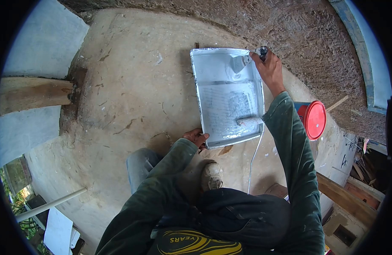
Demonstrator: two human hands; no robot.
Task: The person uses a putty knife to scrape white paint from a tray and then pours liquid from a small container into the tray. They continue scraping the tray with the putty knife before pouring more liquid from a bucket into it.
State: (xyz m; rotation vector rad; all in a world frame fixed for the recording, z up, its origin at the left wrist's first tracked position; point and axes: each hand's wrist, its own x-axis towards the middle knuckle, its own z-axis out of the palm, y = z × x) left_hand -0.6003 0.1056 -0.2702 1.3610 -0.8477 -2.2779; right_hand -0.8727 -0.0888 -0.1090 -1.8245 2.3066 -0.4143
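Observation:
A paint tray (206, 106) coated with wet white paint lies on the floor in front of me. My left hand (197, 138) is closed on its near left corner, thumb over the rim. At the far right corner, my right hand (270, 70) grips a paint-smeared scraper (238, 63), its broad blade down in the tray's deep end. The scraper's dark handle end sticks out past the fingers. A small paint roller (249, 121) rests on the ribbed slope near the right rim, its thin wire handle trailing toward my legs. My right sleeve passes close beside the roller.
Right of the tray stands a bucket with a red lid (316, 120), partly behind my forearm. A rough brown wall base (289, 25) runs along the far side. My shoe (211, 175) is just below the tray. A pale pole (51, 205) lies at lower left.

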